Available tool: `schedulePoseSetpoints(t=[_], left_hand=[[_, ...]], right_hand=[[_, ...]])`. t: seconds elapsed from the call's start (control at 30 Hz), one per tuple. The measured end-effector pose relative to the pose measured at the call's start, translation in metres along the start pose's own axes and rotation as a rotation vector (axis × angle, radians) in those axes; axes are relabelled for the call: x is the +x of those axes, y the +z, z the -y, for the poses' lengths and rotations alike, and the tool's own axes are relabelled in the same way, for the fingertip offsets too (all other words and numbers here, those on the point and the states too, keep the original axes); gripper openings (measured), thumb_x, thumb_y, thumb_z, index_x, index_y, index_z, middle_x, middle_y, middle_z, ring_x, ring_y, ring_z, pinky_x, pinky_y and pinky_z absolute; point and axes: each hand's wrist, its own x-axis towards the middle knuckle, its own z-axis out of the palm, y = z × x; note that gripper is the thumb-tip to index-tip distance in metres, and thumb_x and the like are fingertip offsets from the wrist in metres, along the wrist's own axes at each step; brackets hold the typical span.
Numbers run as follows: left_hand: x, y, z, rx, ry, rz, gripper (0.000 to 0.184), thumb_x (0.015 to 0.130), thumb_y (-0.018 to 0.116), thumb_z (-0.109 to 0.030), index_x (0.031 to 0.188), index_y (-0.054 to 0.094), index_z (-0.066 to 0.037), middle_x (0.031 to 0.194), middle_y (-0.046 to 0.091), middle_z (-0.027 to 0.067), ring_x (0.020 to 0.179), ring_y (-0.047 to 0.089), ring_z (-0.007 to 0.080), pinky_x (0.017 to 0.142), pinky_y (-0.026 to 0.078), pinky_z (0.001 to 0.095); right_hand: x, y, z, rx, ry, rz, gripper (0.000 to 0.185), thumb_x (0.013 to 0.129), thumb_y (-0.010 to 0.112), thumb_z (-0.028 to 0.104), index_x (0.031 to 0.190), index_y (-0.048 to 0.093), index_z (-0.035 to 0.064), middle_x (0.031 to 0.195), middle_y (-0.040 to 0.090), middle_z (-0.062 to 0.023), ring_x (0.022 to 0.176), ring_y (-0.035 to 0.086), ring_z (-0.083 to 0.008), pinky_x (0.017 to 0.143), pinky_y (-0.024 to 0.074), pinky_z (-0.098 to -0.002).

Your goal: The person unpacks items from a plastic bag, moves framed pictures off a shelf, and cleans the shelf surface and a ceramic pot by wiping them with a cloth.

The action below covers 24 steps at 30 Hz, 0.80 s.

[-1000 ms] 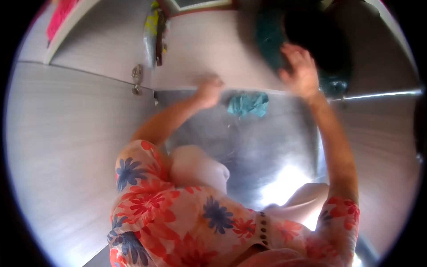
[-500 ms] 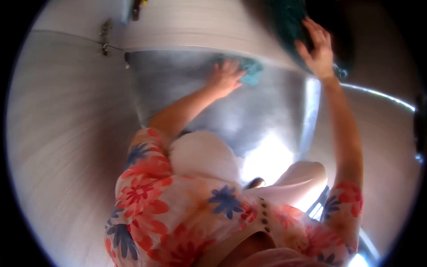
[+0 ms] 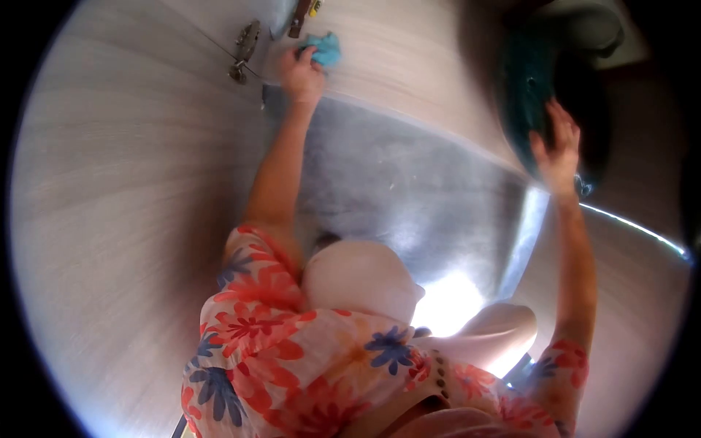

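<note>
My left hand [image 3: 301, 77] is stretched out to the upper left with its fingers closed on a crumpled teal cloth [image 3: 325, 49]. The cloth lies against the pale, wood-grained surface [image 3: 394, 66] near its left end. At the upper right my right hand [image 3: 561, 150] has its fingers extended. It rests at a glossy dark green, rounded object [image 3: 529, 87] that looks like a basin, though I cannot tell exactly what it is. Nothing shows in that hand.
A metal fitting [image 3: 246, 51] is on the pale wall [image 3: 131, 146] beside my left hand. A brown and yellow item [image 3: 298, 18] sits above the cloth. Below the pale surface lies a grey floor [image 3: 365, 168] with bright light on it. My bent knees are under me.
My left hand has moved with the teal cloth from the middle to the upper left, close to the metal fitting. My right hand stays at the green object as the view shifts.
</note>
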Motion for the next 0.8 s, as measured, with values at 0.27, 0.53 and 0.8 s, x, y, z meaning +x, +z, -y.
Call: schedulePoseSetpoints(t=[0.27,0.53,0.8], left_hand=[[-0.072,0.061,-0.118,-0.380,0.302,0.170,0.009,0.066,0.061,-0.014,0.071,0.055,-0.009,0.074,0.051,0.0085,0.075,0.049,0.0269,0.065,0.040,0.0390],[0.021,0.074,-0.053,-0.023,0.192,0.240,0.025,0.080,0.049,-0.014,0.103,0.060,-0.011,0.117,0.050,0.0085,0.107,0.044,0.0276,0.087,0.040,0.0368],[-0.046,0.095,-0.171,-0.113,0.583,0.678,0.035,0.082,0.041,-0.008,0.116,0.050,-0.004,0.131,0.038,0.0076,0.125,0.028,0.0256,0.099,0.025,0.0452]], right_hand=[[0.001,0.000,-0.002,-0.010,-0.018,-0.006,0.049,0.070,0.066,0.019,0.115,0.051,0.0059,0.121,0.048,-0.0087,0.107,0.043,-0.0267,0.093,0.0351,-0.0331],[-0.002,-0.003,-0.005,-0.004,0.003,-0.010,0.050,0.068,0.067,0.020,0.114,0.052,0.0061,0.119,0.050,-0.0082,0.105,0.045,-0.0270,0.091,0.0364,-0.0328],[-0.022,-0.010,-0.007,-0.031,0.034,-0.038,0.049,0.065,0.065,0.021,0.110,0.054,0.0053,0.117,0.051,-0.0092,0.104,0.046,-0.0281,0.091,0.0366,-0.0347]])
